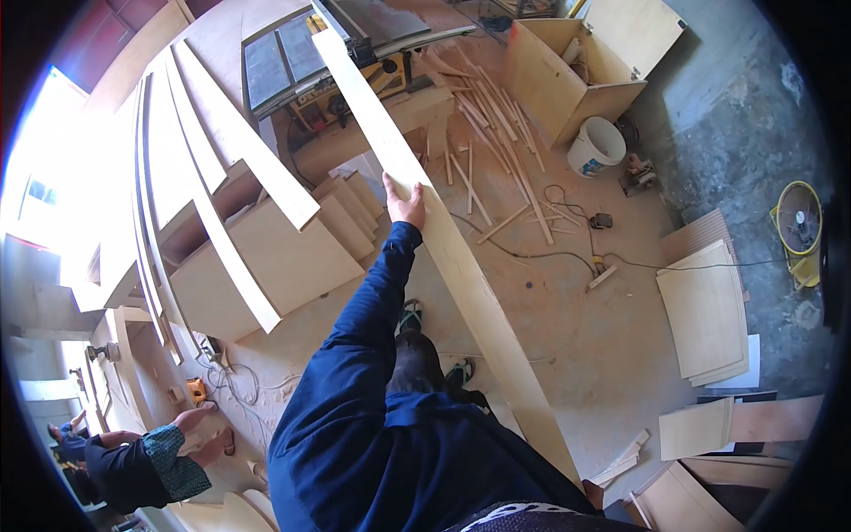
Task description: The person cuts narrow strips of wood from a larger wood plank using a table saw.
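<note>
A long pale wooden board runs from the table saw at the top down to the bottom right, beside my body. My left hand lies at the board's left edge near its middle, with the thumb and a finger showing apart on its upper face and the rest hidden. At the board's near end, low in the view, a small part of my right hand shows; its fingers are hidden by the board and my sleeve. The board's far end rests at the saw, by the fence.
Long strips lie on a wooden cabinet at the left. Scrap sticks and cables litter the floor. A wooden box, white bucket, yellow fan and stacked panels stand right. Another person is at lower left.
</note>
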{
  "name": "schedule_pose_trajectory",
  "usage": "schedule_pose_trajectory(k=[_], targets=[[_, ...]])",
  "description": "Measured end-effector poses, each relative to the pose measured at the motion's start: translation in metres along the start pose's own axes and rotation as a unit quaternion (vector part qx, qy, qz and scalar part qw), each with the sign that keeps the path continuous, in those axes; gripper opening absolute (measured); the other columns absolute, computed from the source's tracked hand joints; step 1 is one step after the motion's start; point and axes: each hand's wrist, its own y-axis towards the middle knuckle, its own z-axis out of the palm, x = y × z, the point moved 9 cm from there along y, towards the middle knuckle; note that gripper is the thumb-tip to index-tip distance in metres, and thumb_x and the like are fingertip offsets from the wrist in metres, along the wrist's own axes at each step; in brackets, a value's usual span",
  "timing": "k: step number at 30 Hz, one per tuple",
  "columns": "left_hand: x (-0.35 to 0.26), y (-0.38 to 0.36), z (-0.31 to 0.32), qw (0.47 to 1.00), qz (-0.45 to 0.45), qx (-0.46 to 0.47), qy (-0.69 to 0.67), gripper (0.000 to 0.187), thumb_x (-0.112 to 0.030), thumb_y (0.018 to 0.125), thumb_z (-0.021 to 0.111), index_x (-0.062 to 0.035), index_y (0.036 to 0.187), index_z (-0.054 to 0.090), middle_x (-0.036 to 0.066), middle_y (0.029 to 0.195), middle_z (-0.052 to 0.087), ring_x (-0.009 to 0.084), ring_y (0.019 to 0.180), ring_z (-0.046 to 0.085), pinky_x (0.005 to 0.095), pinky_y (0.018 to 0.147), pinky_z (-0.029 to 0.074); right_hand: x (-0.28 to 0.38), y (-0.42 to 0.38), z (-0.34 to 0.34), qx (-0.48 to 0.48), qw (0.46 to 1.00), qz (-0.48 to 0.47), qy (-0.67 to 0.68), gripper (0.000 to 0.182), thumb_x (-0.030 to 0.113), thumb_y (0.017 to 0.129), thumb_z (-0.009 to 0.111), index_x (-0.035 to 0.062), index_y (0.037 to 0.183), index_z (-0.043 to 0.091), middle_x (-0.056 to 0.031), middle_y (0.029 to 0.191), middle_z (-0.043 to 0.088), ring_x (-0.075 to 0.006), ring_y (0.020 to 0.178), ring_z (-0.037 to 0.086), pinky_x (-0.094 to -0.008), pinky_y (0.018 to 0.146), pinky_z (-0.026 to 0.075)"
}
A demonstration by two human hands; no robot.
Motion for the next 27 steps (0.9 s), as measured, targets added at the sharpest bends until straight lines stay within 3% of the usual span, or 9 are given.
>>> schedule_pose_trajectory(k=[2, 5, 6, 8, 17, 27], targets=[[0.008, 0.015, 0.001, 1.0, 0.012, -0.005, -0.001, 0.082, -0.015, 0.079, 0.067, -0.0004, 0.143, 0.018, 0.024, 0.127, 0.048, 0.0289, 0.115, 0.051, 0.0317, 0.099, 0.038, 0.014, 0.004, -0.003, 0.019, 0.999, 0.035, 0.011, 0.04, 0.039, 0.076, 0.063, 0.0004, 0.067, 0.055, -0.0227, 0.058, 0.051, -0.0259, 0.051, 0.055, -0.0413, 0.049, 0.039], [0.007, 0.03, 0.001, 0.999, 0.024, -0.021, 0.007, 0.082, -0.015, 0.079, 0.068, -0.0003, 0.142, 0.019, 0.024, 0.126, 0.049, 0.0292, 0.115, 0.051, 0.0318, 0.098, 0.038, 0.104, 0.015, -0.027, 0.03, 0.997, 0.046, 0.046, 0.038, 0.037, 0.076, 0.063, 0.0001, 0.067, 0.055, -0.0235, 0.06, 0.053, -0.0279, 0.054, 0.059, -0.0415, 0.05, 0.039], [0.007, 0.036, 0.001, 0.999, 0.024, -0.021, 0.007, 0.082, -0.015, 0.079, 0.068, -0.0003, 0.142, 0.019, 0.024, 0.126, 0.049, 0.0292, 0.115, 0.051, 0.0318, 0.098, 0.038, 0.104, 0.019, -0.025, 0.03, 0.997, 0.046, 0.046, 0.038, 0.037, 0.076, 0.063, 0.0001, 0.067, 0.055, -0.0235, 0.06, 0.053, -0.0279, 0.054, 0.059, -0.0415, 0.05, 0.039], [0.009, 0.051, 0.001, 1.0, 0.007, -0.021, 0.013, 0.081, -0.015, 0.078, 0.068, -0.0003, 0.142, 0.02, 0.024, 0.126, 0.05, 0.029, 0.114, 0.052, 0.0318, 0.098, 0.038, 0.107, 0.029, -0.024, -0.002, 0.999, 0.021, 0.044, 0.057, 0.053, 0.075, 0.065, -0.0003, 0.059, 0.052, -0.0172, 0.051, 0.053, -0.0298, 0.049, 0.056, -0.0386, 0.047, 0.041], [0.012, 0.141, 0.001, 0.999, 0.011, -0.041, 0.034, 0.081, -0.016, 0.078, 0.067, -0.0027, 0.143, 0.02, 0.023, 0.123, 0.053, 0.0294, 0.111, 0.055, 0.0325, 0.095, 0.042, 0.129, 0.082, 0.006, 0.003, 0.998, 0.042, 0.038, 0.053, 0.048, 0.076, 0.063, -0.0008, 0.06, 0.052, -0.0206, 0.054, 0.053, -0.0362, 0.053, 0.057, -0.0411, 0.049, 0.041], [0.025, 0.292, 0.005, 0.998, 0.019, -0.045, 0.041, 0.082, -0.02, 0.076, 0.069, 0.0, 0.141, 0.023, 0.023, 0.124, 0.052, 0.0293, 0.111, 0.055, 0.0322, 0.095, 0.043, 0.261, 0.17, 0.004, 0.005, 0.999, 0.02, 0.027, 0.058, 0.053, 0.078, 0.06, -0.0015, 0.062, 0.053, -0.0218, 0.057, 0.054, -0.0392, 0.056, 0.057, -0.0427, 0.051, 0.043]])
